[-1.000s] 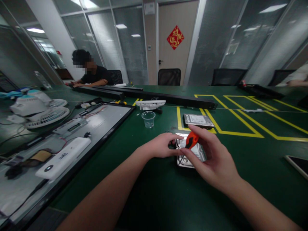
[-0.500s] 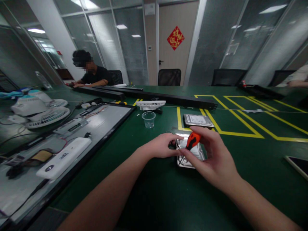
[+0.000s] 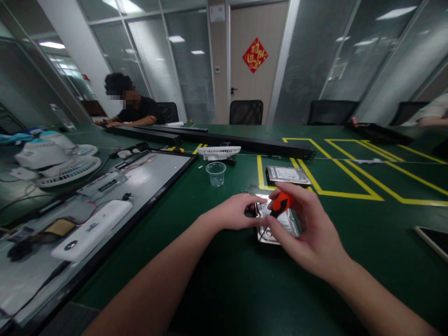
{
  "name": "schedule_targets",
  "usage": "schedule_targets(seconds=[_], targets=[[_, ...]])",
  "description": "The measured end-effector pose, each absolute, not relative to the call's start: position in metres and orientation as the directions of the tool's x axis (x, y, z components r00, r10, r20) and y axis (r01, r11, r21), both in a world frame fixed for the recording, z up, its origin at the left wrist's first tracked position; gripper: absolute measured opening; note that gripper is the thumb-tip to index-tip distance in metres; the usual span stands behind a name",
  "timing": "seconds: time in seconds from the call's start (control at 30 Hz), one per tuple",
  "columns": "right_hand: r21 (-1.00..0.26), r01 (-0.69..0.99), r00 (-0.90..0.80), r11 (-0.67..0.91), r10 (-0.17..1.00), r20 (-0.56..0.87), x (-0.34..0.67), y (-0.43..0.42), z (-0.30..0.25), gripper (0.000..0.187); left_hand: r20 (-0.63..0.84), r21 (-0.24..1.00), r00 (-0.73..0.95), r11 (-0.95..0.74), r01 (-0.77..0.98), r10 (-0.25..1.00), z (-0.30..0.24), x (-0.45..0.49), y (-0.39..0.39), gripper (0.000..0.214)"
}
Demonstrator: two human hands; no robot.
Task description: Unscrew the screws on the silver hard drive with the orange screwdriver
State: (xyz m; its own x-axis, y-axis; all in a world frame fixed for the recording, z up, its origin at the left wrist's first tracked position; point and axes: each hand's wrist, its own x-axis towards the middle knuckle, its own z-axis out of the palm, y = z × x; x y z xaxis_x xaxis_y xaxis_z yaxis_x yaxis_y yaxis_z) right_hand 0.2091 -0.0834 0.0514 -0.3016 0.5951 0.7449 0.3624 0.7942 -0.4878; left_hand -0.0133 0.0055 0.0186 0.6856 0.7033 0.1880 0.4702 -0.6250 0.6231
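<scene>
A silvery hard drive (image 3: 276, 237) lies on the green table in front of me. My left hand (image 3: 239, 211) grips its left side, thumb and fingers along the edge. My right hand (image 3: 308, 224) is closed on an orange-and-black screwdriver (image 3: 283, 203), held at a slant above the drive. The thin shaft points down to the drive's near left corner. Whether the tip sits in a screw is too small to tell. A second hard drive (image 3: 289, 175) lies just beyond, inside yellow tape lines.
A clear plastic cup (image 3: 216, 175) and a small white fan (image 3: 219, 151) stand beyond my left hand. At left lies a large panel (image 3: 154, 182) bearing a white device (image 3: 93, 231). Long black bars (image 3: 245, 141) cross behind. A phone (image 3: 434, 241) is at right. Another person (image 3: 138, 109) sits across the table.
The screwdriver handle has turned slightly in my right hand, and the fingers have shifted around it. My left hand and the hard drive look still.
</scene>
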Motion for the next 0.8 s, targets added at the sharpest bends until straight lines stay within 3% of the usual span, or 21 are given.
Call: schedule_targets(seconds=[0.2,0.57,0.8], targets=[[-0.451,0.431,-0.279,0.781,0.591,0.757,0.2097,-0.0826,0.0504,0.064,0.161,0.639,0.684,-0.604,0.477,0.711,0.0213,-0.0127,0.0033,0.048],[-0.513,0.351,-0.319,0.783,0.615,0.721,0.209,-0.0855,0.0533,0.07,0.186,0.632,0.676,-0.614,0.474,0.713,0.0186,-0.0128,0.0055,0.051],[-0.453,0.423,-0.297,0.785,0.592,0.749,0.2103,-0.0826,0.0509,0.065,0.162,0.645,0.683,-0.6,0.473,0.712,0.0209,-0.0133,0.0037,0.049]])
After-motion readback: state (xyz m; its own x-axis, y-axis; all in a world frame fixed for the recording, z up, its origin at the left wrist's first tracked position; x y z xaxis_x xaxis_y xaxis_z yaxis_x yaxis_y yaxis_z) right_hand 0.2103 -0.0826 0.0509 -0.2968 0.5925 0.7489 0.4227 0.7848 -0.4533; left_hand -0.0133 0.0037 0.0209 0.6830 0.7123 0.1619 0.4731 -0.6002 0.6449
